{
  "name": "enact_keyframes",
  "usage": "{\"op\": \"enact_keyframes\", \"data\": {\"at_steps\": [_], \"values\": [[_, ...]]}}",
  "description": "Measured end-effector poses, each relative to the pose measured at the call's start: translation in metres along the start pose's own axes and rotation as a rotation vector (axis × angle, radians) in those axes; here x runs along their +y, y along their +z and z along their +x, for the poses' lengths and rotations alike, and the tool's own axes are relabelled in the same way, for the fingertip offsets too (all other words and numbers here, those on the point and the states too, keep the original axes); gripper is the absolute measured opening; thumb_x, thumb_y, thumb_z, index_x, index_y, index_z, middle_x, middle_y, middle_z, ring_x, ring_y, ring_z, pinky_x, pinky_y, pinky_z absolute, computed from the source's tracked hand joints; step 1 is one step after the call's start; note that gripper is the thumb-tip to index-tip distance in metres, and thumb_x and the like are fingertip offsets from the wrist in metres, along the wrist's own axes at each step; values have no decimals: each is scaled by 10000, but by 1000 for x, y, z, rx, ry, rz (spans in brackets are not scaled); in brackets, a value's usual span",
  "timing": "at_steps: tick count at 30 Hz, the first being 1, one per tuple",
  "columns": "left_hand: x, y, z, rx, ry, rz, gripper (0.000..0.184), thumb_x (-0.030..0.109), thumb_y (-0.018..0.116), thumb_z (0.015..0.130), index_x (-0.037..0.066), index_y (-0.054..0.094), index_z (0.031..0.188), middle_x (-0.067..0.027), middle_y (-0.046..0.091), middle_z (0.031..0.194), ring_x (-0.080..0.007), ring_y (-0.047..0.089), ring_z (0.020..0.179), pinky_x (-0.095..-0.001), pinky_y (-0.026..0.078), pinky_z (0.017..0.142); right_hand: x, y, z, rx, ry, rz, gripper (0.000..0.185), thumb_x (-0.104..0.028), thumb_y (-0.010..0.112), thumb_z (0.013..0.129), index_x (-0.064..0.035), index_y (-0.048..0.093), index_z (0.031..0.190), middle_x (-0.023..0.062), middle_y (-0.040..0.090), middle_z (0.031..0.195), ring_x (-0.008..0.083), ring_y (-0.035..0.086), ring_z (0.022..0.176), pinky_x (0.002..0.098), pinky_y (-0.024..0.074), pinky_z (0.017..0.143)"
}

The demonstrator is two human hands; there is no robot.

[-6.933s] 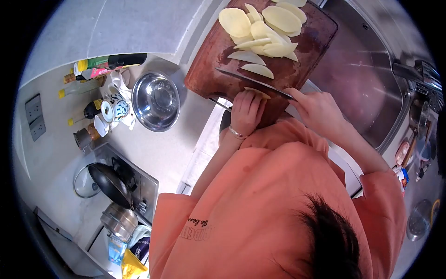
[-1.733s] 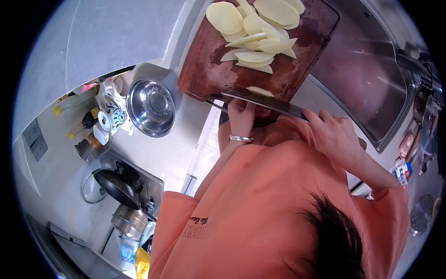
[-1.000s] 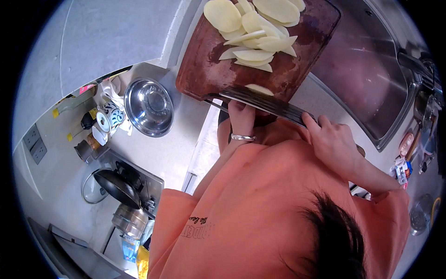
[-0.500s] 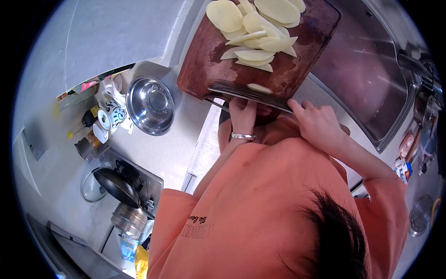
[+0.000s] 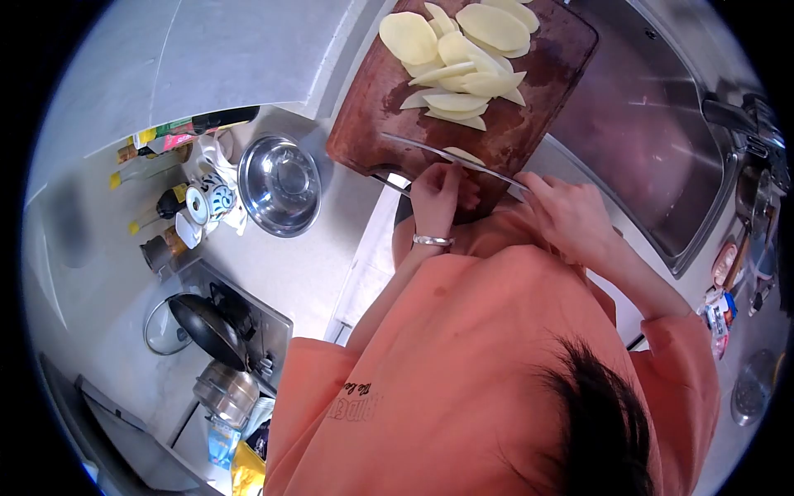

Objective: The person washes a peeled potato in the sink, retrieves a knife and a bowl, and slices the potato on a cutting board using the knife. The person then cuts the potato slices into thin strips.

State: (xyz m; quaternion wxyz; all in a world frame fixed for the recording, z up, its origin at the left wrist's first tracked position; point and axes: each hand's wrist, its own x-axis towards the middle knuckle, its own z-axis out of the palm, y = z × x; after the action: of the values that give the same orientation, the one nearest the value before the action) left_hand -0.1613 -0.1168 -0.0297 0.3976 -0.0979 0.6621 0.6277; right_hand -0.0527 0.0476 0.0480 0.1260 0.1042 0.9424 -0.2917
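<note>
My right hand [image 5: 571,217] is closed round the handle of a knife [image 5: 413,145], whose thin blade slants up to the left across the brown cutting board [image 5: 364,124]. My left hand [image 5: 438,197], with a bracelet at the wrist, has its fingers curled together beside the blade at the board's near edge; what they hold is hidden. One pale slice [image 5: 465,155] lies just beyond the blade. Farther up the board is a heap of pale yellow slices [image 5: 492,26], some broad and oval, others narrow.
A sink [image 5: 637,124] adjoins the board on the right. On the left counter stand a steel bowl [image 5: 279,186], a patterned container [image 5: 217,198] and several bottles. A black pan [image 5: 207,331] and a steel pot [image 5: 225,393] are at lower left. Utensils lie at far right.
Compared with half a second ago, the knife's broad side has turned so the blade shows as a thin line. The left fingers have come up closer to it. The view has shifted slightly.
</note>
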Motion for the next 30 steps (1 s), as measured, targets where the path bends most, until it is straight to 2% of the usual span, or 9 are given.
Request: {"op": "enact_keyframes", "data": {"at_steps": [5, 7, 10, 15, 17, 18, 20, 23, 30], "values": [[1, -12, -12, -15, 19, 161, 202, 177, 591, 884, -7, 569, 806, -88, 623, 628, -109, 552, 456, -216, 409, 403, -3, -8, -4, 54, -14, 27, 225, -209, 544, 837, -89, 521, 1026, 114, 588, 717, 318, 589, 599, 426, 459, 524], [1, -14, -19, 104, 205, 406, 158, 159, 603, 877, 16, 558, 829, -65, 607, 624, -89, 517, 447, -221, 395, 394, -3, -10, -6, 78, -5, 88, 216, -216, 551, 834, -89, 531, 1007, 113, 586, 713, 321, 585, 597, 423, 462, 528], [8, -27, -26, 255, 251, 120, 101, 118, 591, 880, 33, 540, 859, -38, 586, 628, -79, 508, 480, -214, 400, 427, -5, -11, -8, 76, -3, -19, 241, -222, 568, 821, -96, 546, 1025, 108, 574, 711, 303, 591, 605, 408, 464, 523], [55, -72, -27, 494, 864, 319, 95, 1, 610, 829, 25, 556, 903, -26, 587, 743, -76, 491, 666, -218, 428, 608, 2, -1, -17, 131, -110, -198, 338, -229, 590, 787, -101, 570, 1099, 91, 543, 744, 259, 598, 641, 373, 470, 546], [93, -81, -28, 272, 918, 818, 95, 11, 639, 809, 31, 621, 900, -45, 622, 799, -94, 551, 716, -215, 453, 618, 3, 7, -19, 150, -158, -251, 376, -233, 593, 777, -99, 572, 1127, 86, 534, 760, 245, 599, 657, 361, 472, 558], [107, -71, -27, 274, 921, 817, 95, 11, 639, 809, 31, 621, 900, -45, 622, 799, -94, 551, 716, -215, 453, 618, 3, 11, -20, 142, -172, -261, 391, -232, 589, 773, -92, 570, 1137, 87, 532, 771, 241, 597, 668, 354, 475, 571], [128, -49, -14, -225, 1005, 1091, 150, 19, 689, 741, 53, 674, 887, -56, 649, 836, -166, 585, 765, -267, 478, 678, 1, 14, -20, 141, -189, -276, 407, -230, 585, 768, -86, 567, 1148, 88, 530, 782, 238, 595, 679, 348, 478, 583], [124, -20, 7, -515, 936, 1242, 165, 97, 689, 715, 71, 691, 878, -55, 624, 856, -240, 571, 840, -331, 472, 755, -2, 14, -22, 170, -211, -276, 401, -216, 562, 775, -81, 565, 1152, 87, 531, 784, 234, 591, 684, 343, 481, 594], [100, 0, 54, -799, 804, 1464, 137, 174, 642, 760, 88, 690, 855, -59, 610, 856, -245, 570, 866, -354, 461, 774, -3, 15, -29, 199, -188, -323, 392, -209, 524, 792, -80, 559, 1161, 81, 532, 784, 230, 586, 690, 345, 484, 621]]}}
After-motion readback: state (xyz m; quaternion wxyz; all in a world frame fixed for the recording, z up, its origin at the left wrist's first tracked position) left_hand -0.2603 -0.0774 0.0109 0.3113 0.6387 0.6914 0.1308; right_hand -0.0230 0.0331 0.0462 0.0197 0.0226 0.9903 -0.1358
